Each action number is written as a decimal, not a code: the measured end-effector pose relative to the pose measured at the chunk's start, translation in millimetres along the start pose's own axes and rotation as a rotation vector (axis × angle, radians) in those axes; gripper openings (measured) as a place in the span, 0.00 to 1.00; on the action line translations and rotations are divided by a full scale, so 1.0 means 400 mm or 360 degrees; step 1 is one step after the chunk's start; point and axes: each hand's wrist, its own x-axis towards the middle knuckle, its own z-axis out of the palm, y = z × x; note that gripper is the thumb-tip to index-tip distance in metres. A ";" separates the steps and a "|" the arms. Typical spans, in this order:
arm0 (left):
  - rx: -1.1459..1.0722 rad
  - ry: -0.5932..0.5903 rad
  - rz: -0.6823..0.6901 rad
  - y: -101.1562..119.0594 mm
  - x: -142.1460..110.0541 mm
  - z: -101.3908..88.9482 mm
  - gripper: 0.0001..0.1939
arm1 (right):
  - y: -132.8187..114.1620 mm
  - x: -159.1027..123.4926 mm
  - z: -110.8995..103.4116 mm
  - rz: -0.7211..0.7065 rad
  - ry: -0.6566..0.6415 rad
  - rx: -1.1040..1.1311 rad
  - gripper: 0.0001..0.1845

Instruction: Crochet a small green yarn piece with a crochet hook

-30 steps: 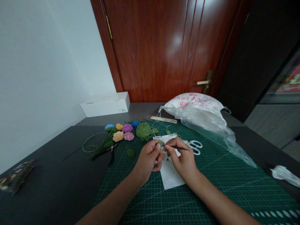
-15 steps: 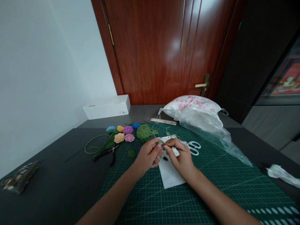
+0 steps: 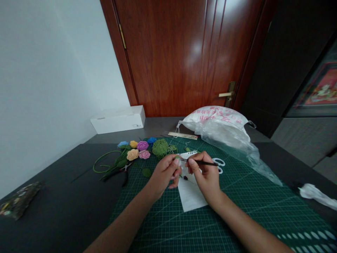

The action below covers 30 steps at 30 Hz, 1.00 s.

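1. Green and small, a crocheted piece point(image 3: 178, 158) sits nearest us, clenched between the fingers of our left hand point(image 3: 164, 172). Those fingers hide most of it, so we cannot tell its full shape.
2. Our right hand point(image 3: 206, 175) grasps a slim crochet hook point(image 3: 202, 162) like a pen, with its tip reaching in at the crocheted piece.
3. Below both hands, a white paper sheet point(image 3: 191, 198) lies on a green cutting mat point(image 3: 244, 211). A dark speck point(image 3: 185, 178) on the paper is too small to name.
4. Just past our right hand lie white-handled scissors point(image 3: 219, 165), with nobody holding them. Ahead of our left hand sit a green yarn ball point(image 3: 160, 148) and a crocheted leaf point(image 3: 146, 172).
5. Further left, six crocheted roses point(image 3: 132, 154) look finished, beside a looped green stem wire point(image 3: 104, 159) and black-handled pliers point(image 3: 123, 172). The piece in our fingers is the work left in hand; how much it needs, we cannot tell.
6. Farthest off are a wooden ruler point(image 3: 183, 135), a pink-printed plastic bag point(image 3: 218, 121), a white box point(image 3: 117, 119) and a wooden door point(image 3: 163, 52).
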 end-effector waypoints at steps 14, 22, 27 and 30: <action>-0.0089 -0.0032 -0.0028 -0.006 -0.008 0.006 0.18 | -0.004 0.000 -0.005 -0.0439 -0.0175 -0.0306 0.08; -0.0110 -0.0018 -0.0063 -0.016 -0.010 0.016 0.19 | 0.016 0.008 -0.006 -0.0475 -0.0354 -0.0336 0.10; -0.0140 0.0000 -0.0056 -0.012 -0.003 0.010 0.20 | 0.002 0.007 -0.009 -0.0292 -0.0168 -0.0231 0.07; -0.0154 0.0026 -0.0047 -0.006 -0.002 0.004 0.19 | -0.007 0.006 -0.017 -0.0289 -0.0069 -0.0215 0.07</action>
